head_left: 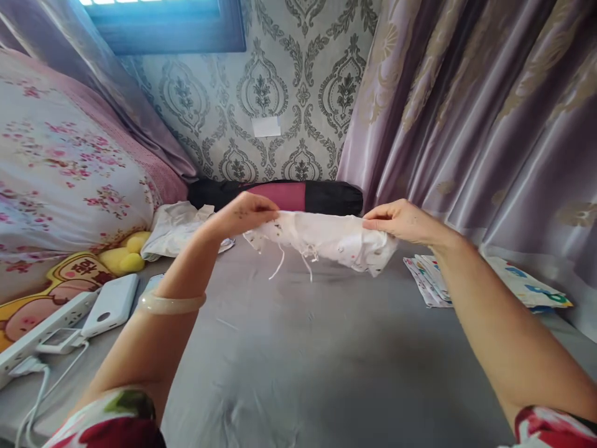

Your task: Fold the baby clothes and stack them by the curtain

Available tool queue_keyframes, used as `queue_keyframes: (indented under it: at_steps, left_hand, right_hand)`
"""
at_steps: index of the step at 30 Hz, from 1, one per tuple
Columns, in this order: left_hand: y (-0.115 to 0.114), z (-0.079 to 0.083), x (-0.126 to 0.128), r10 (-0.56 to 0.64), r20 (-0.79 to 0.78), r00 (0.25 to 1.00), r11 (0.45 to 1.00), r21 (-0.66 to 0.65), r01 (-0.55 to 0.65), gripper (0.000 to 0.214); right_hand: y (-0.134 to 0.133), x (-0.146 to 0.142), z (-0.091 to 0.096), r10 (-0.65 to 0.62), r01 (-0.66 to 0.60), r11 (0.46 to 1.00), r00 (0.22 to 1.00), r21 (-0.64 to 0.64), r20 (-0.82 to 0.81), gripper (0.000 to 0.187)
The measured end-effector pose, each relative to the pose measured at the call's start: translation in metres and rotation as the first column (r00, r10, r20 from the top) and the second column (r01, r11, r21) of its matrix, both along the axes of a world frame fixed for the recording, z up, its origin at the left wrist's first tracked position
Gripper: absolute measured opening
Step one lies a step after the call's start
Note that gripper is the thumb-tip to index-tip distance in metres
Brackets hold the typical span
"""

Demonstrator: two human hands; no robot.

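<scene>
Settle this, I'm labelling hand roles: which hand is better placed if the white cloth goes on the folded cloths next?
Probably the right hand: it pinches the end of the white cloth nearer the folded cloths. The left hand pinches the opposite end, farther from them.

The wall (305, 143) is papered in pale grey with darker damask medallions, and a small white rectangle (267, 127) sits low on it. In the upper left of the wall is a blue-toned window (168, 31), bright with cool light. A shiny mauve curtain (102, 81) hangs to the left of the wall, a wider one (448, 93) with beige motifs to its right, and before the wall spreads a smooth grey sheet (336, 367), lightly creased and shadowed
</scene>
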State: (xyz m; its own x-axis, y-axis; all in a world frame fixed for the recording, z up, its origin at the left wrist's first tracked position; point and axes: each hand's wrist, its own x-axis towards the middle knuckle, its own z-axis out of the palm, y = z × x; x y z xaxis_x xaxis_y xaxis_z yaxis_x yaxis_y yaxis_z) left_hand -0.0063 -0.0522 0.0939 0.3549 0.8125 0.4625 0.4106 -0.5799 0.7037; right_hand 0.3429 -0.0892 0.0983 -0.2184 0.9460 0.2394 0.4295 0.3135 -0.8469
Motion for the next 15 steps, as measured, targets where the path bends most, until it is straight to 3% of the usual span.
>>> queue_keyframes:
  at_steps: [4, 8, 15]
  left_hand:
    - [0.012, -0.006, 0.006, -0.029, 0.069, 0.997, 0.999, 0.026, 0.027, 0.02]
    - [0.023, -0.009, 0.015, 0.062, 0.138, 0.988, 0.998, 0.024, -0.066, 0.023]
    - [0.008, 0.002, 0.017, 0.007, 0.255, 0.967, 0.999, -0.035, 0.002, 0.027]
  right_hand:
    - [0.006, 0.003, -0.002, 0.009, -0.007, 0.995, 1.0, 0.103, -0.014, 0.03]
    - [0.015, 0.002, -0.004, -0.022, 0.032, 0.991, 0.997, 0.133, -0.072, 0.037]
    - [0.017, -0.003, -0.004, -0.001, 0.012, 0.998, 0.985, 0.064, -0.17, 0.041]
